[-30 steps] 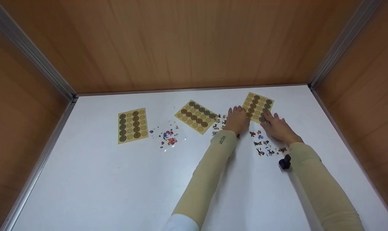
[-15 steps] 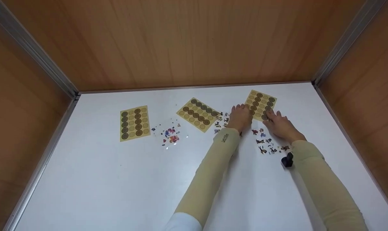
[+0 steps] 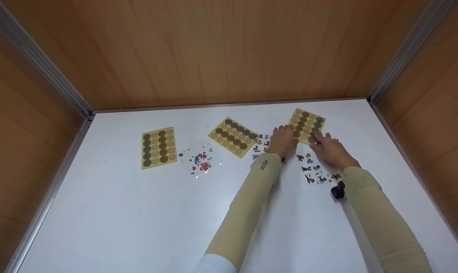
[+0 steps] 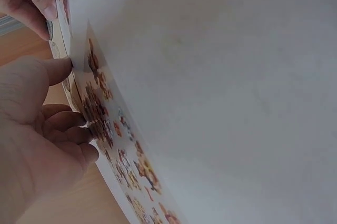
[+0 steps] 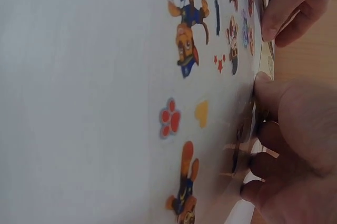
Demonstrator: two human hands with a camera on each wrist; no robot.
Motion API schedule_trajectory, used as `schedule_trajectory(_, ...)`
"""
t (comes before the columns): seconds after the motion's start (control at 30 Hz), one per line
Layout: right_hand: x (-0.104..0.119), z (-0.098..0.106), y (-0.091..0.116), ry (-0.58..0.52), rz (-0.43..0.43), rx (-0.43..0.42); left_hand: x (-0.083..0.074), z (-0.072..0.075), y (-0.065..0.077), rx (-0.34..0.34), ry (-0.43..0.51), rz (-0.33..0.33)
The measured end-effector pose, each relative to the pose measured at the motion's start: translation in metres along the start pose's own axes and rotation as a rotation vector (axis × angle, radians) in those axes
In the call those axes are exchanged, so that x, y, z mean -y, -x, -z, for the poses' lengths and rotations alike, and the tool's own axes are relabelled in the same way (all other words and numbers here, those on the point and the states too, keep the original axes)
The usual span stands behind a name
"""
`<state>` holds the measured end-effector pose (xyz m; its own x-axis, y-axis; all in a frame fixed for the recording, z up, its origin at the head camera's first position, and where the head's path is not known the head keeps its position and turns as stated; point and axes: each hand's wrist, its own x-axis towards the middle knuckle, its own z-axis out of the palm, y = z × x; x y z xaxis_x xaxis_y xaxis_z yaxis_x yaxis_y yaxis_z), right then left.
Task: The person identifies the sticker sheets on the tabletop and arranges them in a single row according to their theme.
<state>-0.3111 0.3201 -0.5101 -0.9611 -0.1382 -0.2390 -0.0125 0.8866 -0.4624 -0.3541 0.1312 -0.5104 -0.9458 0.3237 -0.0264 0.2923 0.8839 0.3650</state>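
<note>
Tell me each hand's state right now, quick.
Left hand: touching the yellow circle-patterned sheet; grip can't be told.
Right hand: touching that sheet too; grip can't be told.

The right-hand card (image 3: 308, 123) looks like matt tan paper, as do the middle card (image 3: 232, 137) and the left card (image 3: 158, 148). The sticker sheet (image 5: 200, 114) in the right wrist view is thin, clear plastic film with a slight sheen; the colourful sheet (image 3: 201, 161) catches bright, glossy glints. Beneath, the white tabletop (image 3: 100, 220) is smooth and softly reflective. The back panel (image 3: 229, 57) has a wood-grain finish, the corner strip (image 3: 35, 60) looks like dull grey metal, and the tan sleeve (image 3: 248, 197) is matt, smooth cloth.
</note>
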Motion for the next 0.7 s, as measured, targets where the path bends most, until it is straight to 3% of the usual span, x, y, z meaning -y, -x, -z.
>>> schedule_trajectory(0.17,0.002,0.000,-0.001,-0.021,-0.001,-0.001,0.002,0.005,0.004,0.011,0.131,0.039)
schedule_trajectory(0.5,0.005,0.001,-0.005,-0.028,-0.003,0.011,0.001,0.008,0.008,-0.018,0.096,0.068)
schedule_trajectory(0.7,0.001,-0.002,-0.001,-0.035,-0.011,0.016,0.000,0.009,0.011,-0.008,0.159,0.039)
